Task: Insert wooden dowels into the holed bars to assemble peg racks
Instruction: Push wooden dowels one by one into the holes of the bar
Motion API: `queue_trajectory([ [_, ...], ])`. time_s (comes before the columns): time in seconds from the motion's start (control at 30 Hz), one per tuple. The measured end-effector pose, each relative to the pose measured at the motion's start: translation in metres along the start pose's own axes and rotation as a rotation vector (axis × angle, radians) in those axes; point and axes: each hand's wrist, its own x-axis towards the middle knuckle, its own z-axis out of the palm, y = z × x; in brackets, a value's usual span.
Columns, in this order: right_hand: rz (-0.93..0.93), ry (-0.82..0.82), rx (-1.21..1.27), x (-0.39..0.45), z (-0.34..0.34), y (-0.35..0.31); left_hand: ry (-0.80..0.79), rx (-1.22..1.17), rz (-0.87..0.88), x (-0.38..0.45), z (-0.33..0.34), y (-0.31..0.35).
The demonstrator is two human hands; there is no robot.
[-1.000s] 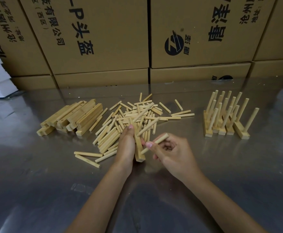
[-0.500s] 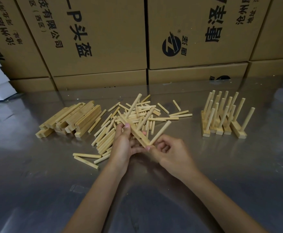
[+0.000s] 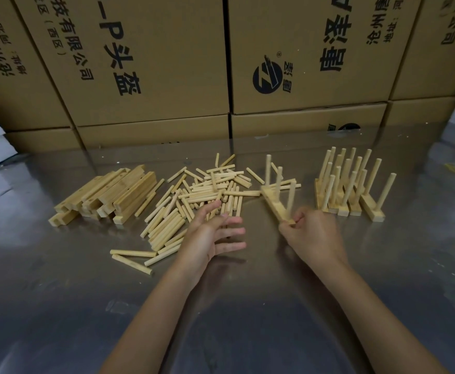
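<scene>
A warehouse or packing workshop is being shown. Printed cardboard cartons (image 3: pixel 151 63) are being stacked along the far edge of a steel worktable (image 3: pixel 59 292), where wooden parts are being sorted in batches.

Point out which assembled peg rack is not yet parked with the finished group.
The peg rack gripped at its near end by the right hand; it sits left of the finished racks standing together.

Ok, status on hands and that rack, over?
Left hand open, empty, above loose dowels. Right hand pinching three-peg rack by near end. Path to finished racks unobstructed.
</scene>
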Motion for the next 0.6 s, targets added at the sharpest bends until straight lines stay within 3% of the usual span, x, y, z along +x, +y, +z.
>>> queue_trajectory([
  [0.37,0.231,0.125,-0.224,0.017,-0.021,0.027,0.085,0.111,0.060,-0.001,-0.002,0.002],
  [0.47,0.242,0.145,-0.217,0.019,-0.024,0.032,0.222,0.233,0.212,-0.001,-0.006,0.005],
  [0.6,0.277,0.162,-0.250,0.021,-0.031,0.036,0.529,0.685,0.453,-0.002,-0.024,0.012],
])
